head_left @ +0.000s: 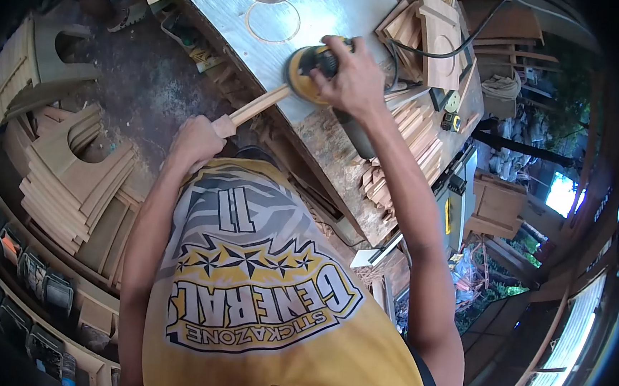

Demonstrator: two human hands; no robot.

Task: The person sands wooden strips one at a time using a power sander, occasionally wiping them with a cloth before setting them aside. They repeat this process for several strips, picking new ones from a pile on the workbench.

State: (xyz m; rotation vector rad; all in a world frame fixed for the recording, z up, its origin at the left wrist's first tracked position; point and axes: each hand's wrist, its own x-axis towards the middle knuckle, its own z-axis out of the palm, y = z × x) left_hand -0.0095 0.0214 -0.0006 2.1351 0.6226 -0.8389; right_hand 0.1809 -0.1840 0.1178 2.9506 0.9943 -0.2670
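My right hand (pixel 357 81) is wrapped over the top of a yellow and black orbital sander (pixel 305 76). The sander's round pad meets the far end of a narrow wooden piece (pixel 258 105). At the near end of that piece, close to my body, my left hand (pixel 197 141) is closed around it. The wood slants across the edge of the workbench (pixel 327 151). Under the sander lies a pale flat board (pixel 225 18) with a round outline on its surface. Most of the left fingers are hidden from view.
Stacked wooden strips (pixel 402 153) lie right of the sander, with a framed wooden panel (pixel 438 48) behind them. A black cable (pixel 471 43) loops overhead. Curved wooden cutouts (pixel 78 170) are piled on the left. A tape measure (pixel 452 123) sits at the bench's right.
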